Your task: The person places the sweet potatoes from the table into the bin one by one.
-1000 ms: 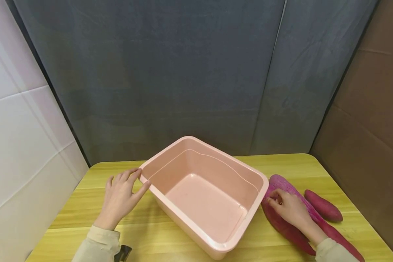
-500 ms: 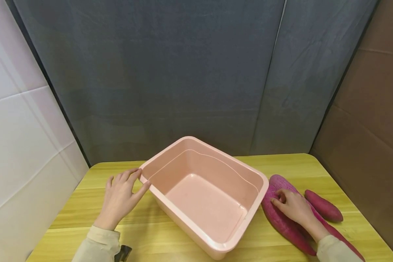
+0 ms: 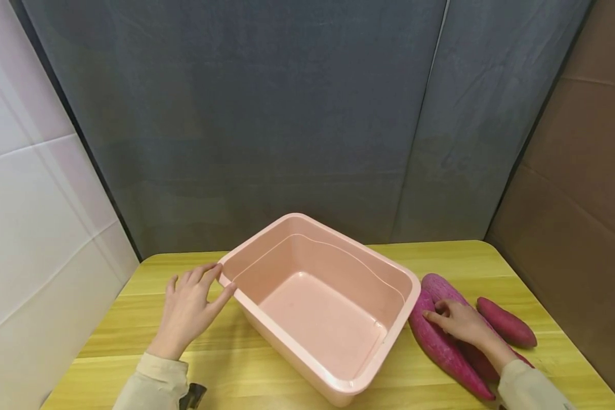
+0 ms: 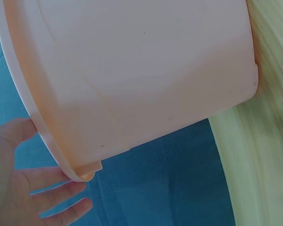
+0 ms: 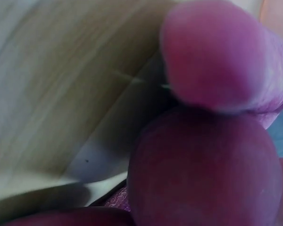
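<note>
1. left hand [image 3: 192,304] lies flat on the yellow wooden table [image 3: 133,319], fingers spread and straight, holding nothing. fingertips [image 3: 214,270] touch the left corner of the pink plastic tub [image 3: 338,393].
2. in the left wrist view the tub's outer wall [image 4: 141,75] fills most of the frame, with the fingers [image 4: 47,197] just under its rim.
3. tub sits mid-table, turned at an angle, open side up.
4. right hand [image 3: 461,323] rests on top of the long purple sweet potatoes [image 3: 441,341] just right of the tub. fingers curl over the upper one, thumb toward the tub. cannot tell whether it grips firmly or only rests there.
5. those potatoes lie on the table, side by side lengthwise, far ends near the tub's right corner, near ends running toward the person's sleeve [image 3: 530,390].
6. a shorter reddish sweet potato [image 3: 507,330] lies apart, right of the hand, untouched.
7. right wrist view is blurred: only purple potato ends [image 5: 217,56] close to the lens, over the table surface.
8. dark grey curtain [image 3: 287,114] behind the table, brown board [image 3: 584,171] at right.
</note>
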